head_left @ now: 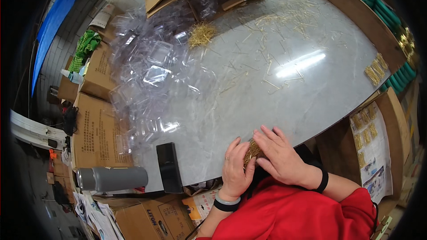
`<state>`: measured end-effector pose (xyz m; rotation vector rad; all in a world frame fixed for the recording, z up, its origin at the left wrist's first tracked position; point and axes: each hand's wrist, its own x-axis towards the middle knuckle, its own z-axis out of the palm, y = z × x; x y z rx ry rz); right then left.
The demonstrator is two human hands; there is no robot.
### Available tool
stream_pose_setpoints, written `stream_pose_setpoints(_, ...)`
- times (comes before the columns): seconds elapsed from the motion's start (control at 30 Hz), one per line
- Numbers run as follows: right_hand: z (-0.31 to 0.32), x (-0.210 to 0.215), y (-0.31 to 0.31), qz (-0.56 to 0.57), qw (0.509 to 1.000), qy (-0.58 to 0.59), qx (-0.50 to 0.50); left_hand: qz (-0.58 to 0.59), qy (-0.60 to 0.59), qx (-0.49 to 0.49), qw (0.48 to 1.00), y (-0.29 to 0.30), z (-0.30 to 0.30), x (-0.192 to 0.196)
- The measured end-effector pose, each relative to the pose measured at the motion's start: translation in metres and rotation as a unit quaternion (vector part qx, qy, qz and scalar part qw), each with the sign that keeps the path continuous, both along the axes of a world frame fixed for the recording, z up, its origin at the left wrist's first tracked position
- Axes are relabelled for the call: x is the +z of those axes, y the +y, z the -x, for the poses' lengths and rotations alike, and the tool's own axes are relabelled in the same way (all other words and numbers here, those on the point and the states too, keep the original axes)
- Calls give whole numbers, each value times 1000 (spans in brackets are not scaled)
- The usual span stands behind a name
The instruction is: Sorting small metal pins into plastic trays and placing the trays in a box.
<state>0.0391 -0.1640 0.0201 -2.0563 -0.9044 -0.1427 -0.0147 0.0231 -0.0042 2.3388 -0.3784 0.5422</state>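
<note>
Cupping the bundle of gold hooks btwn both hands, right by the near edge of the counter. L hand is curled, fingers half bent, thumb in against the wires; R hand is flatter, fingers nearly straight, laid along the other side. Can't tell how hard R presses, or if the bundle rests on the top, b/c my fingers hide most of it.

Main risk, I'd say: wires are thin & many, so if L slackens w/ R this flat, a few could slip out the ends & the lot fan apart. Being this close to the edge, strays could drop in my lap or on the floor. Uneven pressure could also leave tips out of line, or snag bent ends on each other; pushing too hard might bend some or prick a palm.

Other probs: phone lies near the edge L of me, and the bottle is on its side beyond it, so a careless elbow could knock either. Loose hooks farther up could catch a sleeve if I reach across.
</note>
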Motion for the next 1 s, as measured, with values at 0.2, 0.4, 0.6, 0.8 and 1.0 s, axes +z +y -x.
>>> stream_pose_setpoints(0.2, 5, -1, 2, 16, 998, -34, -46, 0, -22, -1, 1000, 0, 2, -4)
stream_pose_setpoints(0.4, 8, -7, 4, -11, 997, -74, -26, -19, -29, 23, 999, -1, 2, -6)
stream_pose_setpoints(0.6, -11, -12, 21, -63, 991, -26, -115, -20, -30, 17, 999, -2, 2, -5)
stream_pose_setpoints(0.8, -2, -15, 13, -32, 992, -105, -64, -49, -21, 8, 999, -1, 1, -1)
stream_pose_setpoints(1.0, 3, -6, 10, -42, 995, -70, -62, 38, -30, 10, 999, -2, 3, -5)
